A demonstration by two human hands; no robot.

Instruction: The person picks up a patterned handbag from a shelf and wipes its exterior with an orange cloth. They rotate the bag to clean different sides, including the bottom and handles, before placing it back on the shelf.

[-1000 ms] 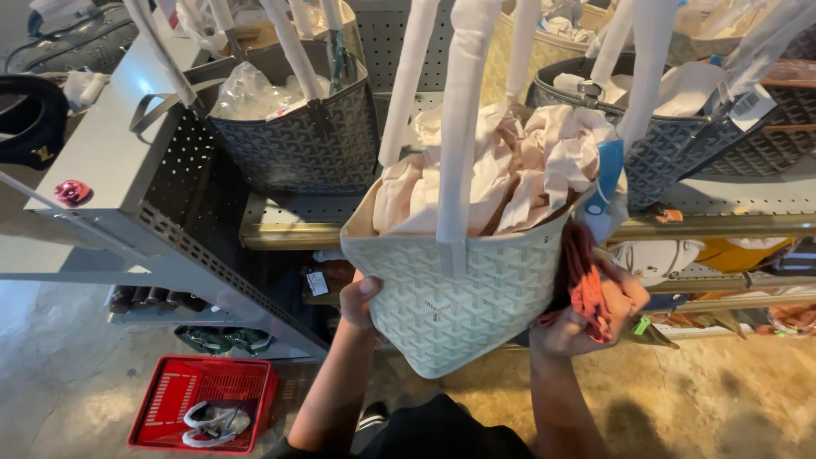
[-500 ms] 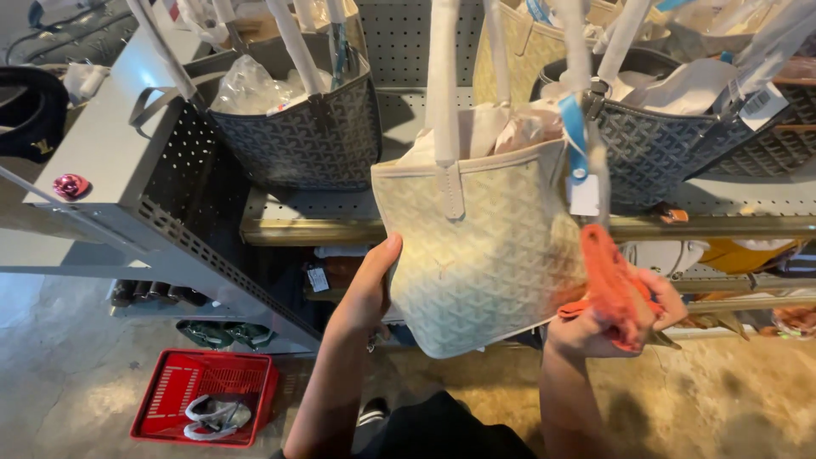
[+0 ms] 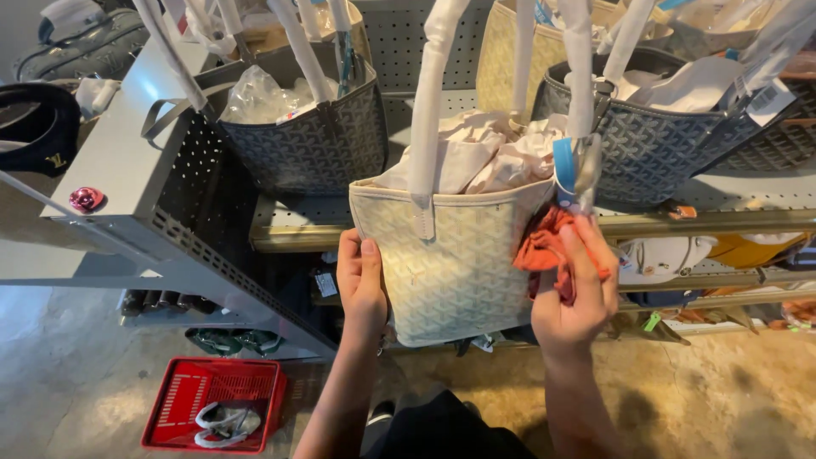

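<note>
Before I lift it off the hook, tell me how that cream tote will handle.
The cream tote is probably light for its size: only crumpled paper stuffing shows at its mouth. Its walls likely flex, since the left hand presses one side and the right hand, holding an orange cloth, steadies the other. Hanging by long handles, it may swing.
</note>
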